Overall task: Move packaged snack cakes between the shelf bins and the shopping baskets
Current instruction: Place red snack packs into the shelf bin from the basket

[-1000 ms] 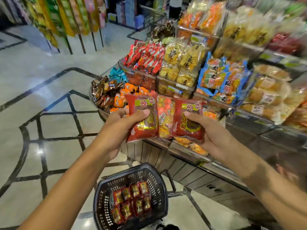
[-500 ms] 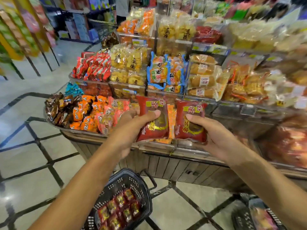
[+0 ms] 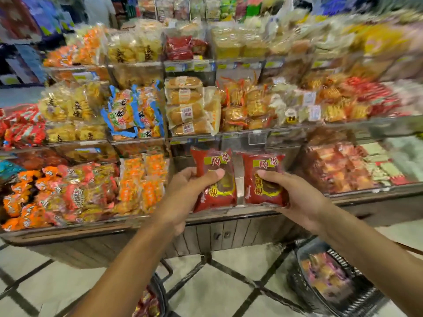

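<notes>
My left hand (image 3: 187, 195) grips a red packaged snack cake (image 3: 215, 179), thumb across its front. My right hand (image 3: 297, 200) holds a second, matching red snack cake (image 3: 263, 179) the same way. Both packs are upright, side by side, in front of a clear shelf bin (image 3: 238, 143) on the lowest tier. A black shopping basket (image 3: 160, 291) with red packs sits on the floor below my left arm, mostly hidden. Another black basket (image 3: 357, 300) with mixed packs stands at the lower right under my right arm.
Tiered clear bins hold many snack packs: orange and red ones (image 3: 80, 191) at left, blue-edged packs (image 3: 135, 113) and bread-like cakes (image 3: 185, 106) above, red and pale packs (image 3: 343, 165) at right. A wooden shelf base (image 3: 217, 234) fronts the tiled floor (image 3: 229, 280).
The view has swung right along the shelf. Both hands, still holding the red cakes, now face a bin further right. The left basket slid to the bottom edge; the right basket came into view.
</notes>
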